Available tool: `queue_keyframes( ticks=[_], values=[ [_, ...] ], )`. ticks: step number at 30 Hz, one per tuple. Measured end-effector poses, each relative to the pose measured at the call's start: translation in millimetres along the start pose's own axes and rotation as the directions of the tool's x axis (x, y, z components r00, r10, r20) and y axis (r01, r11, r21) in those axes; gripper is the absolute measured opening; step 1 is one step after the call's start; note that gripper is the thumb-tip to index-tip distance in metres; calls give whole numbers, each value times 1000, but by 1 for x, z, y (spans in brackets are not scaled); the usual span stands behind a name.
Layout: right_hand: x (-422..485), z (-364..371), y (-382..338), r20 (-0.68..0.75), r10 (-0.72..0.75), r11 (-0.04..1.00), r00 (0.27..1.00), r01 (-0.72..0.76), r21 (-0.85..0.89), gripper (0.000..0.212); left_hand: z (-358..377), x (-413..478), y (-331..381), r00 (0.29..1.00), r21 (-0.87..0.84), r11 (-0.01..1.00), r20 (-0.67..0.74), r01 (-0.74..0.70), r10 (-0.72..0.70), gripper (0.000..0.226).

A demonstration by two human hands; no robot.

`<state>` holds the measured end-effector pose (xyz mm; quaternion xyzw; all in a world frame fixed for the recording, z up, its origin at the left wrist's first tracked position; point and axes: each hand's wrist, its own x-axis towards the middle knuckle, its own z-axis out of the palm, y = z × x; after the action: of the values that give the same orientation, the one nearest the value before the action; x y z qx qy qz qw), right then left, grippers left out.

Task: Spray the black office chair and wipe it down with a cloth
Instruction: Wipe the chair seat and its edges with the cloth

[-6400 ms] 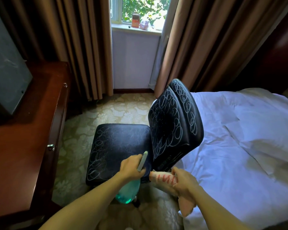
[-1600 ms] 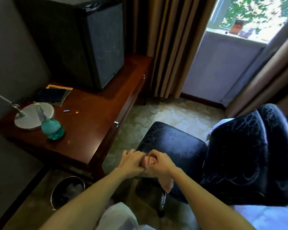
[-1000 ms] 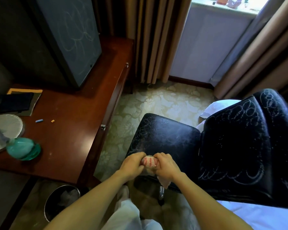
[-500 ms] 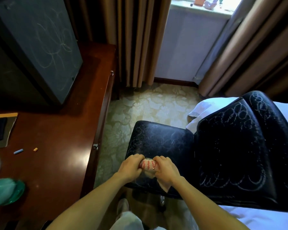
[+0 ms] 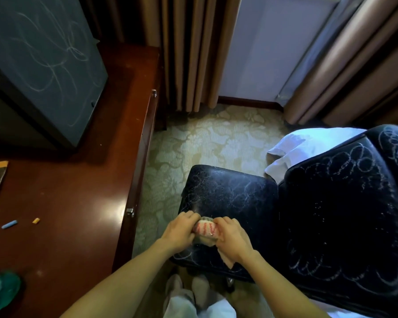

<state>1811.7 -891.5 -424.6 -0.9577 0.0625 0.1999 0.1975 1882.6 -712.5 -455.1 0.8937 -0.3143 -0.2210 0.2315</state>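
The black office chair (image 5: 234,196) stands low in the middle, its seat and backrest (image 5: 345,221) scrawled with white chalk loops. A bunched pink-and-white striped cloth (image 5: 205,228) is gripped between my left hand (image 5: 180,230) and my right hand (image 5: 233,238), just above the seat's near edge; a loose end hangs below my right wrist. The teal spray bottle (image 5: 0,290) stands on the wooden desk at the far lower left, cut off by the frame edge.
A dark wooden desk (image 5: 78,203) runs along the left, with a chalk-marked black cabinet (image 5: 44,60), a blue chalk stick (image 5: 9,224) and an orange bit (image 5: 35,220). White bedding (image 5: 292,152) lies behind the chair. Brown curtains hang over patterned carpet (image 5: 205,143).
Since 6.4 s ago the spray bottle left my left hand and stands on the desk; both hands now hold the cloth. In the last second the view swung right and down.
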Motion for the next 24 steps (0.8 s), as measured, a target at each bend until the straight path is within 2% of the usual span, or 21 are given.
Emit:
queue_keyframes(
  ticks=[6, 12, 18, 24],
  values=[
    [33, 25, 31, 33, -20, 1000, 999, 20, -7, 45, 36, 32, -20, 999, 35, 999, 25, 21, -22, 39],
    [87, 51, 67, 73, -60, 998, 996, 61, -7, 46, 74, 71, -41, 991, 41, 992, 49, 120, -122, 44],
    [128, 86, 104, 55, -55, 998, 997, 54, 14, 44, 113, 112, -59, 980, 38, 983, 77, 180, -183, 49],
    [164, 146, 140, 39, -26, 999, 999, 27, -25, 49, 167, 149, -76, 961, 110, 967, 129, 230, -244, 50]
  ],
)
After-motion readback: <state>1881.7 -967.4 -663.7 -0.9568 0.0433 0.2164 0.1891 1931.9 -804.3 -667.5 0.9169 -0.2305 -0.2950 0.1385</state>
